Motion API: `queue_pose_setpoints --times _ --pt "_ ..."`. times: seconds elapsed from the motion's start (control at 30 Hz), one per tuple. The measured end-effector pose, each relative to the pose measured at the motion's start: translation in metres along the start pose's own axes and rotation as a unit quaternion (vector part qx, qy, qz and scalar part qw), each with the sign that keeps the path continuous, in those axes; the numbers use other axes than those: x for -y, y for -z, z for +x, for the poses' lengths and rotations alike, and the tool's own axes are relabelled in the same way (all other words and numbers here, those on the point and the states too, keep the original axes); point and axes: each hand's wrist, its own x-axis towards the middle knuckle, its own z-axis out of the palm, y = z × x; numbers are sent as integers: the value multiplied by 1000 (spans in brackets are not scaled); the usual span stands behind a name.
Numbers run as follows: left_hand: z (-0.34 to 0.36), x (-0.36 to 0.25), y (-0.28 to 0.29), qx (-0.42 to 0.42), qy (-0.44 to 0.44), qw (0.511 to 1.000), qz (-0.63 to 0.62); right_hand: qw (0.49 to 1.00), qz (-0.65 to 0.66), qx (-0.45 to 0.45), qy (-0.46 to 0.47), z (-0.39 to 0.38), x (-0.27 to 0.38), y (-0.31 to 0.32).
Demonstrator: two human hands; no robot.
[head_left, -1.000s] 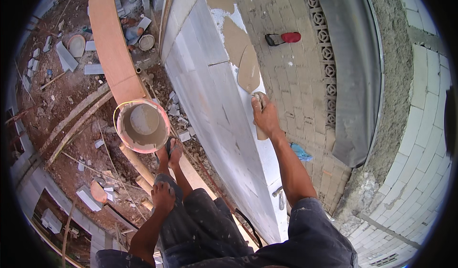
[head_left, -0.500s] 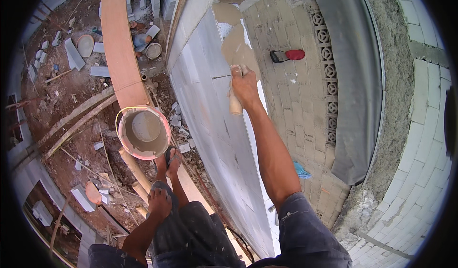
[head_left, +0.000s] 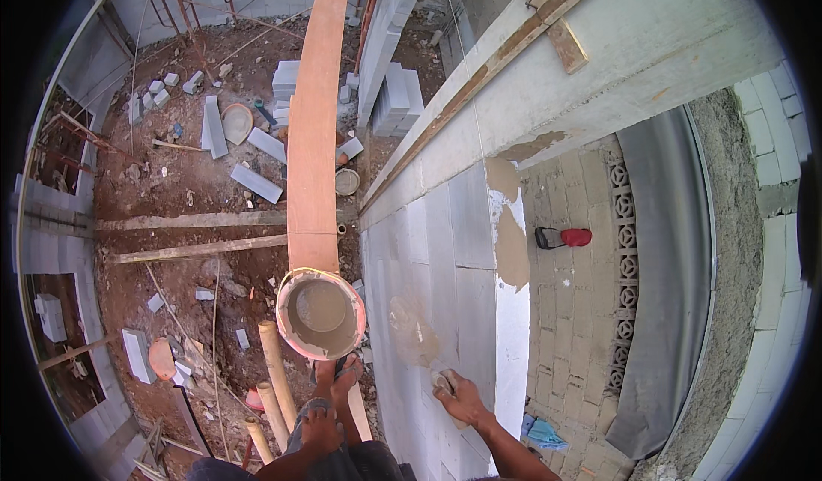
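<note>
My right hand is closed round the handle of a mortar-smeared trowel. The blade lies over the side face of a grey block wall; whether it touches the face I cannot tell. Two patches of wet mortar lie on the wall's pale top edge. My left hand rests on my bent knee with nothing in it, its fingers lying over the cloth. Just beyond that knee, a round bucket with grey mortar inside stands on a plank by my feet.
The long wooden plank runs away from me beside the wall. Bamboo poles stand to its left. Below are rubble, loose pale blocks and timber. Right of the wall are a red-and-black object and a dark sheet.
My right hand and the trowel have moved from the wall's top edge to its side face, nearer me. The view has swung, showing more of the far site. My left hand stays on the knee.
</note>
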Motion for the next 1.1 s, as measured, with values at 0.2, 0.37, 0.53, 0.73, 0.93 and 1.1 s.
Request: queue_pose_setpoints --times 0.2,0.37,0.53,0.73,0.93,1.1 --pt "-3 7 -19 63 147 981 -111 977 -85 185 -63 59 28 -118" --pt "-1 4 -22 83 112 986 -96 980 -129 148 -21 80 29 -148" --pt "15 -1 -21 55 82 991 -90 973 -95 208 -28 101 28 -139" --pt "15 -2 -24 -30 59 993 -95 959 -213 188 -1 120 29 -156" --pt "-7 9 -11 -80 223 937 -257 968 -181 174 13 130 44 -179" --pt "69 81 -33 -265 261 889 -267 980 -144 135 3 154 22 -207"
